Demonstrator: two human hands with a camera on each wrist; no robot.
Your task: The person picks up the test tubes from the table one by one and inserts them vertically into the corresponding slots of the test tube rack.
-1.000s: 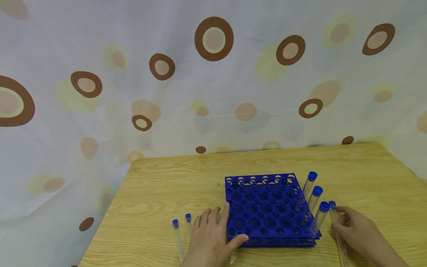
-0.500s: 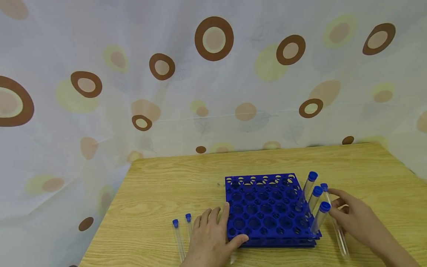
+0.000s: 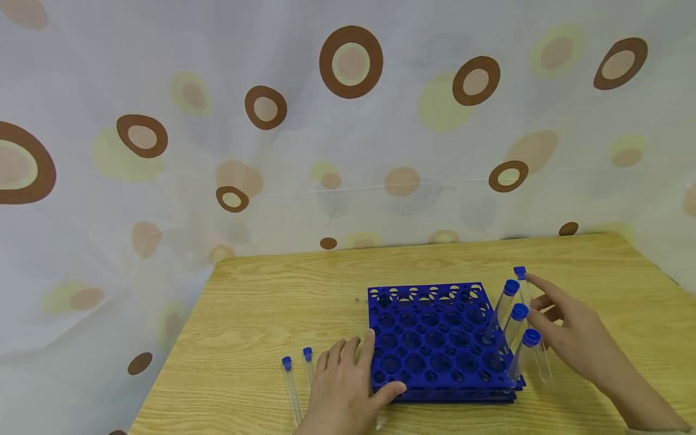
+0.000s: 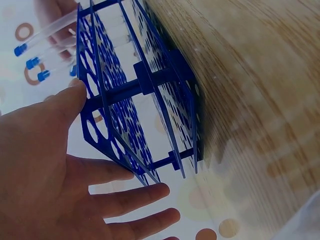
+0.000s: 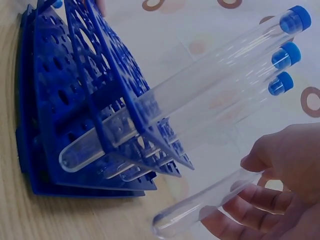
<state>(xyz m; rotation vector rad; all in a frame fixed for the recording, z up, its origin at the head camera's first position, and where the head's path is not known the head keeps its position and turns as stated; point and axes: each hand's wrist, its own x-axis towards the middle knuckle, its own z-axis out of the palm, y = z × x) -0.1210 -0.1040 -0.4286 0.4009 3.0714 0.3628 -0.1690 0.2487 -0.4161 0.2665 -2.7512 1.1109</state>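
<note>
A blue test tube rack with rows of round holes stands on the table. Three blue-capped test tubes lean in its right-hand column, the front one nearest the right wrist camera. My right hand pinches another clear capped test tube between thumb and fingers, just right of the rack. This tube is tilted, its rounded end low and its cap up behind the racked tubes. My left hand rests against the rack's front left corner, thumb on the front edge, other fingers extended along the left side.
Left of my left hand lie two more capped test tubes, one in fuller view and one partly hidden by the hand. The wood-grain table meets a patterned cloth at the back.
My right hand has lifted the test tube from beside the rack and carried it up and away from me, toward the rack's right side. My left hand and the rack stay put.
</note>
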